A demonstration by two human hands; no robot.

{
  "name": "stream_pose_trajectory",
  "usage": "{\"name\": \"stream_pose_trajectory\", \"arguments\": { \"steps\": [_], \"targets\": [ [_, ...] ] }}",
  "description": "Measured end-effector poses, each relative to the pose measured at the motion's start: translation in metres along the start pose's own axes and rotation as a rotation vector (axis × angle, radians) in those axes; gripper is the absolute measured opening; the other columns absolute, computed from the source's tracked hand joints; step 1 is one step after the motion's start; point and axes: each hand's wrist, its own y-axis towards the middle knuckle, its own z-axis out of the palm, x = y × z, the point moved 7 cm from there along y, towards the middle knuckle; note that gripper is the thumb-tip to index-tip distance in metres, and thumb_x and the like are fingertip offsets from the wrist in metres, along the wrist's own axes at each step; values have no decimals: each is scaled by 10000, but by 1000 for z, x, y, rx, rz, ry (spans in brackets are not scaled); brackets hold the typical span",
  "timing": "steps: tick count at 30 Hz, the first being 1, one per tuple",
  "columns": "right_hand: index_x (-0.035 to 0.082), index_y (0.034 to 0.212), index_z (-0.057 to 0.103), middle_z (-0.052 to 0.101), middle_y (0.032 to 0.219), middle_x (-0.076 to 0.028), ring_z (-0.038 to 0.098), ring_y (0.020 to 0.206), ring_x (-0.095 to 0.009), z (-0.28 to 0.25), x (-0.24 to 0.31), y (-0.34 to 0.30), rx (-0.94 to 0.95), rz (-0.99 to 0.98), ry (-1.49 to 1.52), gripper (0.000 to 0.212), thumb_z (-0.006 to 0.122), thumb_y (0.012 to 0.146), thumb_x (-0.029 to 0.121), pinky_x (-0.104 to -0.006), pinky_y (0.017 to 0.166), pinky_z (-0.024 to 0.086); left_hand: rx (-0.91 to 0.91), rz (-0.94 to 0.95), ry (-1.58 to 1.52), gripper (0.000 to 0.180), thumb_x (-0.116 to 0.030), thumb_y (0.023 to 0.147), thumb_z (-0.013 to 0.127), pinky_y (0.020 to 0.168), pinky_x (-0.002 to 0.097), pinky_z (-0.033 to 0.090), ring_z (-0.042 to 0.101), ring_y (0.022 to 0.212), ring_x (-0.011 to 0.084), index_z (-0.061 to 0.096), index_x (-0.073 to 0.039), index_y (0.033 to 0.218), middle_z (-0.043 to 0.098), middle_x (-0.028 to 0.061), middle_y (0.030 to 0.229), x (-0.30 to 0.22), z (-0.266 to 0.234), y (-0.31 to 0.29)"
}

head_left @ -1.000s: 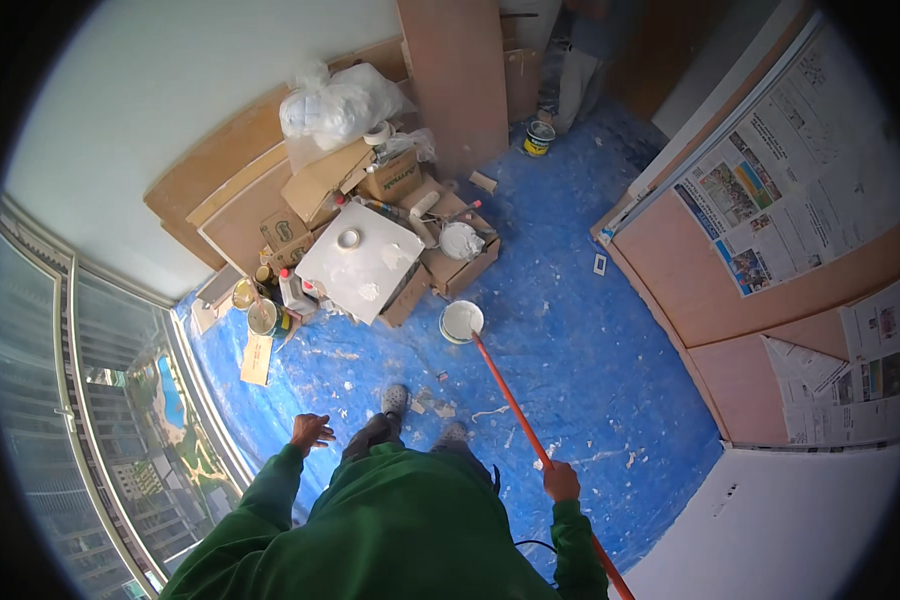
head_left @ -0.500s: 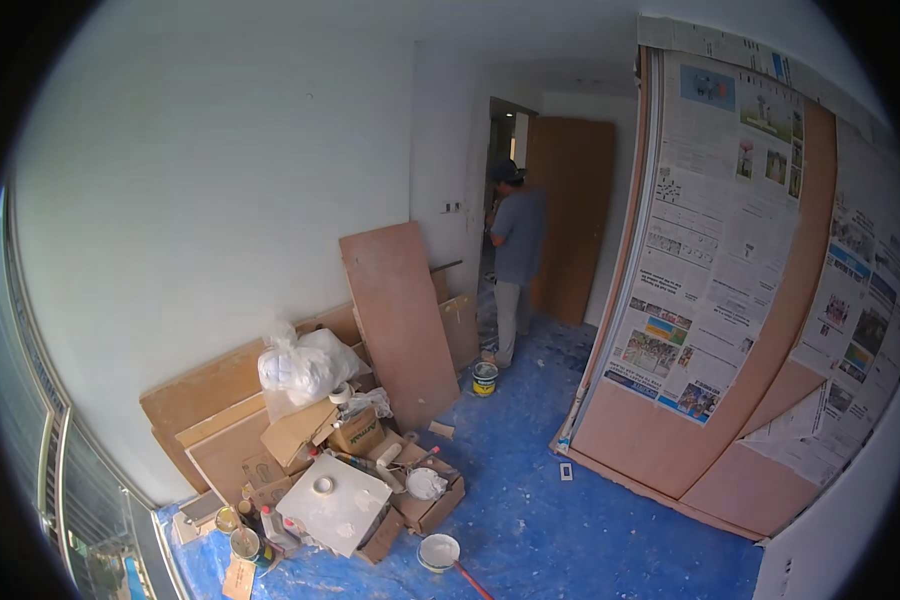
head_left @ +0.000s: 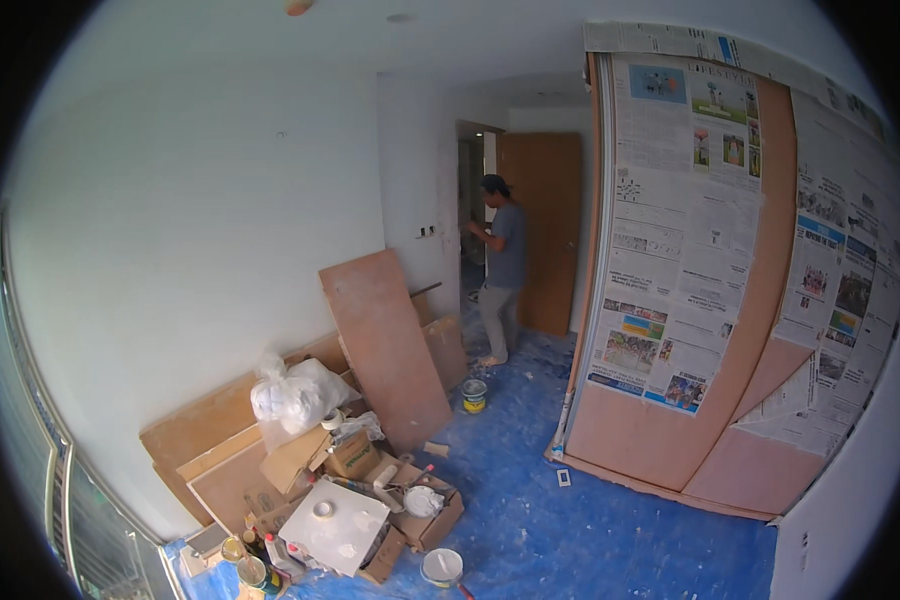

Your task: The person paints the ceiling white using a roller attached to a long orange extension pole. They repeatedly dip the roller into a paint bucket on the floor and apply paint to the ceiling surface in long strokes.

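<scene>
Neither of my hands shows in the head view. At the bottom edge stands a white paint bucket on the blue floor sheet, with a bit of a red pole beside it. Left of the bucket lies a pile of cardboard boxes with a white square lid on top, a roll of tape on the lid and a white bowl in a box.
Brown boards lean on the white wall, with a white plastic bag beside them. Another person stands at the far doorway. A small paint can sits on the floor. Newspaper-covered panels fill the right side. A window runs along the left.
The view has swung up from looking down at my body and hands to looking across the room. My hands and most of the red pole have left the picture.
</scene>
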Motion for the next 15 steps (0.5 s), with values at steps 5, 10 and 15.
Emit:
{"name": "stream_pose_trajectory", "arguments": {
  "steps": [5, 10, 15],
  "targets": [
    [80, 828, 658, 634, 696, -128, 605, 664, -332, -1, -1, -4, -13, 20, 37, 295, 580, 926, 348, -474, 605, 489, 6, -7, 35, 351, -280, 953, 600, 654, 450, 587, 708, 792, 333, 616, 31, 1113, 680, 224, 993, 0, 3, -1],
    [81, 834, 656, 633, 697, -130, 602, 662, -331, -2, -3, -7, -22, 37, 65, 298, 583, 927, 354, -472, 606, 488, 8, -13, 50, 352, -289, 954, 600, 650, 441, 587, 707, 786, 322, 621, 24, 1116, 681, 216, 977, 2, 5, -1],
    [82, 840, 655, 632, 698, -133, 599, 659, -329, -3, -5, -12, -22, 57, 75, 301, 585, 928, 361, -469, 607, 487, 9, -19, 47, 354, -297, 956, 599, 646, 431, 587, 706, 780, 312, 625, 16, 1118, 682, 209, 961, 8, 5, -1]
  ]
}}
